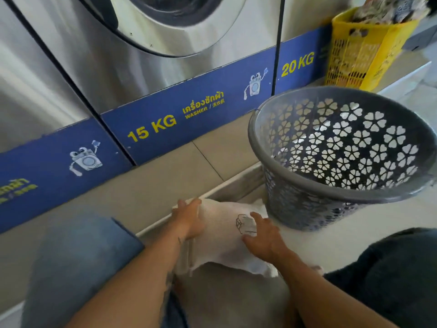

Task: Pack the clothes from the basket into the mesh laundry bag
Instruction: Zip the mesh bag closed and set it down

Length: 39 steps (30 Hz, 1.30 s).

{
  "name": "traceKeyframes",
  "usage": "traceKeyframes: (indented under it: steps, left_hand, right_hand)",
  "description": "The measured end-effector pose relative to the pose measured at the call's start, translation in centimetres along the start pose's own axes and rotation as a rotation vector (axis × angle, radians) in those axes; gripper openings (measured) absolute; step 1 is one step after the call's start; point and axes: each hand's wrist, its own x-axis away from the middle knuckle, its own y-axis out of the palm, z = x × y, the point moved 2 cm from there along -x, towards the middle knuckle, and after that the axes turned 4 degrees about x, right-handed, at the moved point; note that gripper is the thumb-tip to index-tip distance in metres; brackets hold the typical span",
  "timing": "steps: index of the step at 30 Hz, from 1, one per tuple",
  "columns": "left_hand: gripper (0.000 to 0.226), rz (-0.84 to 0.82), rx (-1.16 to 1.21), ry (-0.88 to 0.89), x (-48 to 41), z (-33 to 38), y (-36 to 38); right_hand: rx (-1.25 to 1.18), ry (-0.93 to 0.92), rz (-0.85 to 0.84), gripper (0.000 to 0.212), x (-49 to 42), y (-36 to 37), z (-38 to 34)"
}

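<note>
**Where ledge (331,242) meets basket (295,204), mesh laundry bag (222,223) is held down**

While the left hand (189,220) is laid with straight fingers against the white bag's left side, the right hand (264,235) is spread flat on its top. The bag is found at the ledge's left edge, just beside the grey basket.

A white table (331,245) fills the lower right of the frame. A grey basket (307,204) stands on it at the right. A white bag (224,235) lies just beside the basket, bottom middle. Dark cloth (390,268) covers the table's bottom right part.
</note>
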Motion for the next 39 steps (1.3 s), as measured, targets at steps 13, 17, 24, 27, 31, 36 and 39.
traceKeyframes:
  steps: [13, 17, 24, 27, 31, 36, 39]
  left_hand:
    - [0.118, -0.118, 0.254, -0.05, -1.2, -7.1, 9.7]
    - [0.091, 0.031, 0.348, -0.053, -1.6, -7.3, 9.6]
    - [0.046, 0.29, 0.388, 0.03, 2.8, -6.0, 5.1]
    - [0.054, 0.4, 0.356, 0.053, 4.2, -5.0, 0.7]
    - [0.057, 0.592, 0.259, 0.12, 5.3, -4.4, -7.1]
    - [0.069, 0.594, 0.24, 0.129, 2.5, -4.3, -15.4]
    - [0.068, 0.532, 0.203, 0.079, -2.2, -4.4, -16.8]
  right_hand:
    - [-0.11, 0.159, -0.06, 0.109, -4.1, 6.1, 2.9]
    - [-0.058, 0.146, 0.094, 0.091, -4.1, 6.5, 1.1]
    - [0.01, 0.005, 0.142, 0.072, -1.6, 3.2, -3.4]
    - [-0.02, -0.105, 0.191, 0.071, -0.2, 0.4, -6.6]
    - [-0.022, -0.234, 0.279, 0.072, 0.1, -4.0, -12.4]
    - [0.065, -0.336, 0.336, 0.076, -3.9, -7.9, -19.9]
    - [0.123, -0.33, 0.276, 0.079, -9.0, -8.6, -22.2]
